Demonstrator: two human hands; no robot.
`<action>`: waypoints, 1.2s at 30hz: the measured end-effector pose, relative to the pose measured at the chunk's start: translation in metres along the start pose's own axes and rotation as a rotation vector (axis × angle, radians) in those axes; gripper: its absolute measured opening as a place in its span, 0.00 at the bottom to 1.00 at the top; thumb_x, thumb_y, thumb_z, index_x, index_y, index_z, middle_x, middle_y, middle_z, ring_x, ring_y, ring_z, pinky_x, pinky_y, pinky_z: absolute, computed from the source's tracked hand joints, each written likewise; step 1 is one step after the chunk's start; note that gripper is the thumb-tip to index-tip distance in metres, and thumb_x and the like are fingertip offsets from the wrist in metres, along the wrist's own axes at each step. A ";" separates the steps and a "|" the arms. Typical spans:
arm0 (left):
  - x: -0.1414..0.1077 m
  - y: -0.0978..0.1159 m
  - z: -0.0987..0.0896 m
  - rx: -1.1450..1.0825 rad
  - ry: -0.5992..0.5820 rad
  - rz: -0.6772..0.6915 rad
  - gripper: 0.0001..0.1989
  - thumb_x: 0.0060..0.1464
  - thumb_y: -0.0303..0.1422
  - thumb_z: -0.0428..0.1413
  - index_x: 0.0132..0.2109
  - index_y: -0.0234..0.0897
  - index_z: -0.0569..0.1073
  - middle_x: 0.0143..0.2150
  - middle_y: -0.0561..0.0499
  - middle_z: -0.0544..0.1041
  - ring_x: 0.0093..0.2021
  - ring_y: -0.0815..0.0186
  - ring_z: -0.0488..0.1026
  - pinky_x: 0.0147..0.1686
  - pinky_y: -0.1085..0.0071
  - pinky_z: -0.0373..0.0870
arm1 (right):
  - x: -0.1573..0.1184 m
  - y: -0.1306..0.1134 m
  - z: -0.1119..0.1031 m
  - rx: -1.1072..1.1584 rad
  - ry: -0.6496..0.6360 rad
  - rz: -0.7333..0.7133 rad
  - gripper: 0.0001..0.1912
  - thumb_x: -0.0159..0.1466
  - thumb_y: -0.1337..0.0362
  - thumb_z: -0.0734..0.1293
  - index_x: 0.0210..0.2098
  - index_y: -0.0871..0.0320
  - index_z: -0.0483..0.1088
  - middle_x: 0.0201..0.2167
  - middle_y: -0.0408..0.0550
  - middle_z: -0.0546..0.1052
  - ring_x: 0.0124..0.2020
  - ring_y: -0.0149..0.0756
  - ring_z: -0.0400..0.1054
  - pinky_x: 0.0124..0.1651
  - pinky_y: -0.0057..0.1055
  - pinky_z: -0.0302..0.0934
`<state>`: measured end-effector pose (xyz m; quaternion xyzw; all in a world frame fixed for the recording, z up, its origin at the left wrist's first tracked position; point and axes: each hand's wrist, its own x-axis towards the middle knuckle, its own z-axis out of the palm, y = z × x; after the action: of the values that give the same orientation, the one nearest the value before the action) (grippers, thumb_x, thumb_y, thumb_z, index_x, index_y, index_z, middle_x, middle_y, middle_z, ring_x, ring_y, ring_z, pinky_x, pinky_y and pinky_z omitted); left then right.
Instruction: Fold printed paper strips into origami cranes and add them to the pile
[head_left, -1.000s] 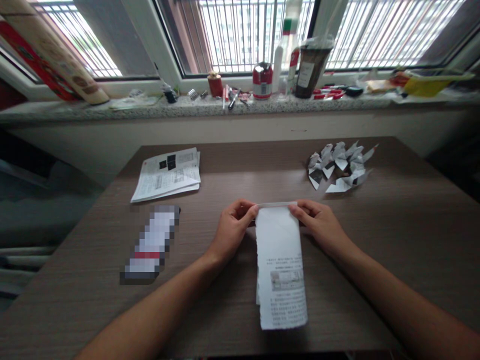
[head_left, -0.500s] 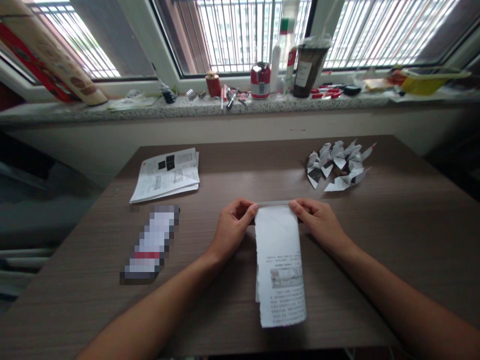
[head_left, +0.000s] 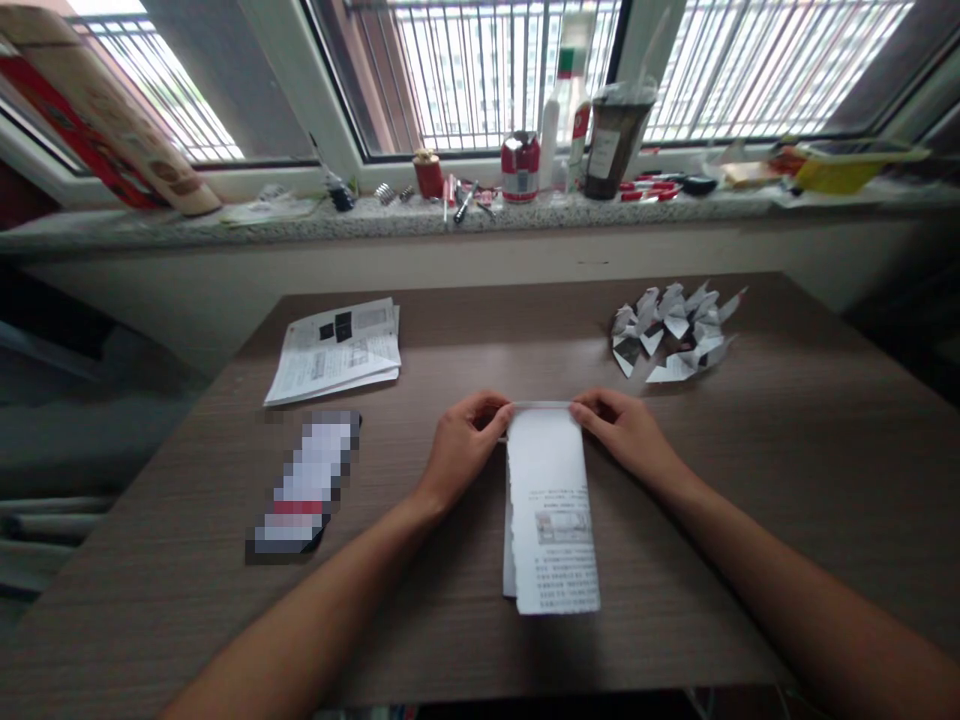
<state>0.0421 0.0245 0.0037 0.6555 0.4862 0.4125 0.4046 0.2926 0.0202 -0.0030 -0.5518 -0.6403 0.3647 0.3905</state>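
A long folded sheet of printed paper (head_left: 551, 510) hangs or lies in front of me over the brown table, its far end showing a narrow folded edge. My left hand (head_left: 466, 445) pinches the far left corner between thumb and fingers. At the far right corner, my right hand (head_left: 626, 435) is closed on the same paper. The near part of the sheet shows print and a small picture, and a second layer peeks out along its left side.
Stacked printed sheets (head_left: 337, 350) lie at the back left, with a blurred phone-like object (head_left: 307, 485) nearer me. Folded paper pieces (head_left: 675, 335) form a ring at the back right. The windowsill (head_left: 300, 228) carries a can (head_left: 520, 168), a cup (head_left: 611, 145) and bottles.
The paper's near end has moved away from me and slightly left, and more of the lower layer shows at its left. My right hand has shifted slightly left, still gripping the corner.
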 end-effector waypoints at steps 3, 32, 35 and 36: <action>0.002 -0.003 -0.002 0.147 -0.002 0.061 0.08 0.66 0.37 0.59 0.41 0.38 0.80 0.40 0.51 0.82 0.40 0.63 0.78 0.41 0.69 0.72 | 0.002 0.004 0.000 -0.103 -0.014 -0.031 0.12 0.68 0.54 0.68 0.39 0.56 0.78 0.34 0.48 0.81 0.35 0.41 0.73 0.39 0.36 0.64; 0.011 -0.016 0.002 0.579 -0.004 0.222 0.04 0.64 0.27 0.60 0.44 0.39 0.78 0.43 0.48 0.74 0.45 0.58 0.73 0.49 0.62 0.71 | 0.006 0.011 0.008 -0.329 -0.012 -0.239 0.05 0.68 0.67 0.69 0.43 0.57 0.77 0.38 0.49 0.75 0.39 0.41 0.71 0.43 0.36 0.64; 0.010 -0.016 0.002 0.624 -0.007 0.233 0.03 0.64 0.28 0.61 0.42 0.40 0.79 0.44 0.48 0.74 0.44 0.59 0.73 0.48 0.62 0.72 | 0.005 0.012 0.008 -0.318 -0.013 -0.242 0.04 0.68 0.67 0.70 0.41 0.56 0.78 0.39 0.49 0.75 0.39 0.41 0.71 0.44 0.35 0.64; 0.010 -0.016 0.002 0.647 -0.010 0.245 0.03 0.65 0.29 0.60 0.42 0.40 0.79 0.45 0.48 0.74 0.44 0.59 0.73 0.48 0.62 0.72 | 0.005 0.012 0.008 -0.320 -0.017 -0.244 0.04 0.68 0.67 0.70 0.41 0.56 0.79 0.40 0.50 0.75 0.40 0.41 0.72 0.44 0.36 0.65</action>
<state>0.0407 0.0369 -0.0107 0.8053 0.5077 0.2792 0.1256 0.2901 0.0266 -0.0170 -0.5219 -0.7556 0.2129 0.3337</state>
